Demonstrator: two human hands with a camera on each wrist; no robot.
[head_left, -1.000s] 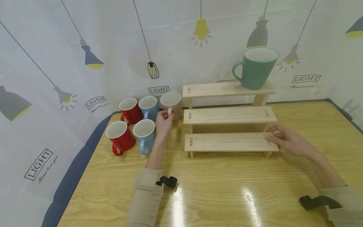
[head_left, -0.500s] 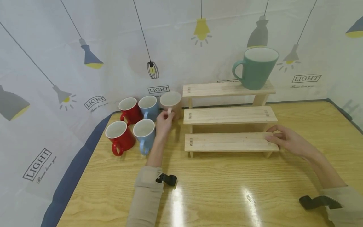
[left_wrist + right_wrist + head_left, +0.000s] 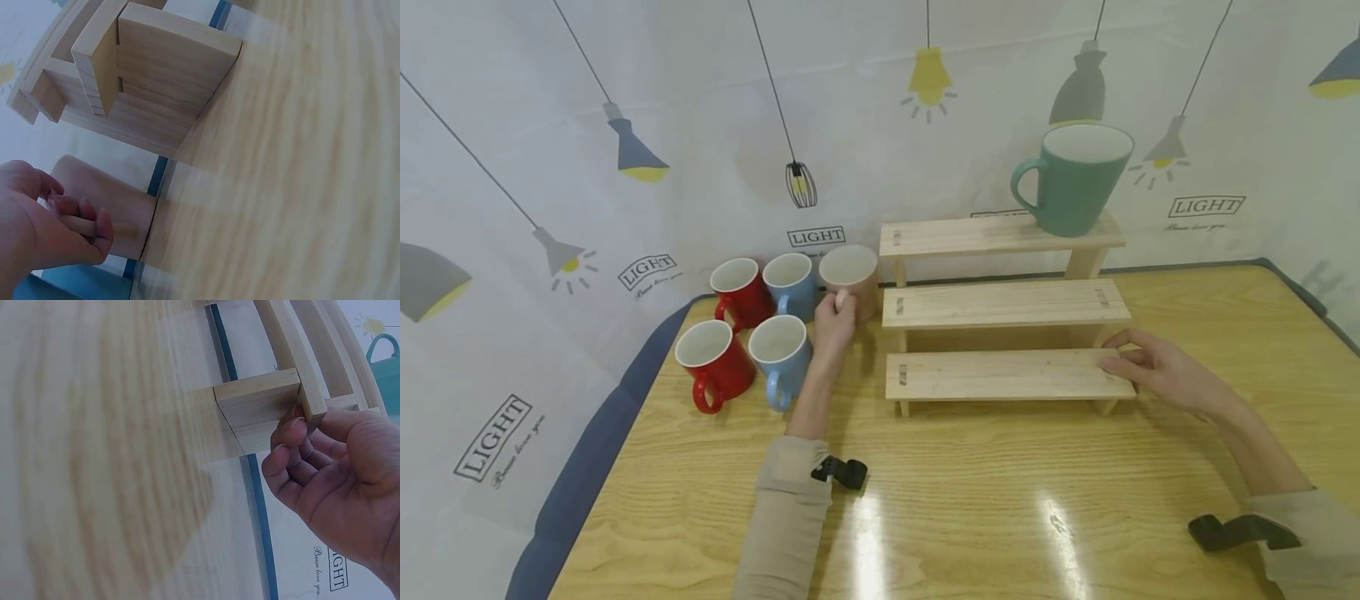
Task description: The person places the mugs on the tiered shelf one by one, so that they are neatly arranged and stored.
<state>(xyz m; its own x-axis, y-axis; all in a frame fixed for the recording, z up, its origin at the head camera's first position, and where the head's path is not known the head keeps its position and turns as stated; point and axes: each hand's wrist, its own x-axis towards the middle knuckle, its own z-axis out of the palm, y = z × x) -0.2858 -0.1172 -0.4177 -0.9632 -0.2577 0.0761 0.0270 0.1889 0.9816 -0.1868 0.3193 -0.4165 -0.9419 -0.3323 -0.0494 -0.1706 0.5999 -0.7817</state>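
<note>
L hand (image 3: 835, 328) gripping pink mug (image 3: 863, 293) by hndl (image 3: 842, 299), R hand (image 3: 1165, 375) pinching btm shelf (image 3: 1000, 376)

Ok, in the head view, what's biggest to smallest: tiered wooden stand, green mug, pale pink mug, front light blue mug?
1. Tiered wooden stand
2. Green mug
3. Pale pink mug and front light blue mug: too alike to rank; the left hand partly covers the pink.

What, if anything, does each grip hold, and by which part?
Left grip: the pink mug, by its handle. Right grip: the wooden rack, by its lowest shelf's right end.
</note>
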